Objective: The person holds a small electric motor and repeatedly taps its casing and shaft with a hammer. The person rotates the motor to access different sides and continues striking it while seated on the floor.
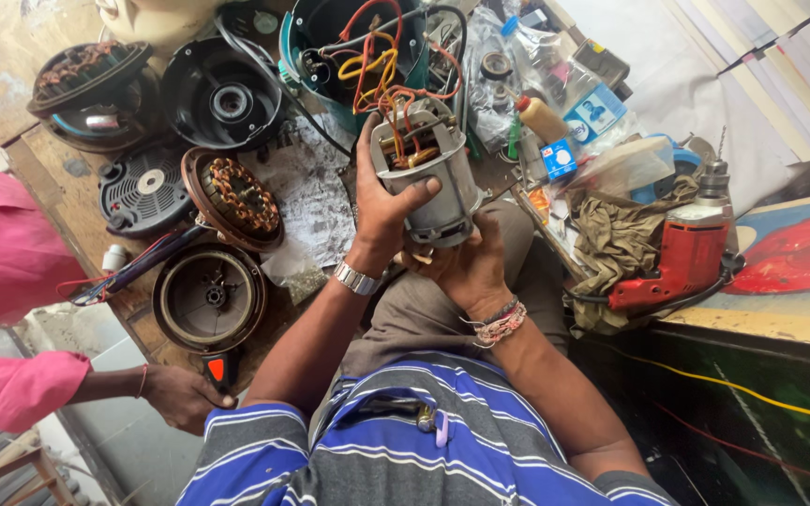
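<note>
Motor [433, 178] sits in the centre of the frame, above my lap, both my hands closed on it: left hand [379, 208] wrapped round its grey side, right hand [466, 267] cupped beneath. It looks heavy and rigid, smooth on the casing (so probably slippery). I judge the casing the place to grip, never the loose coloured wires [377, 70] up top.

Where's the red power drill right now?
In the head view, the red drill lies on the person's right side, on the edge of the bench, resting against a crumpled olive cloth, away from both hands.
</note>
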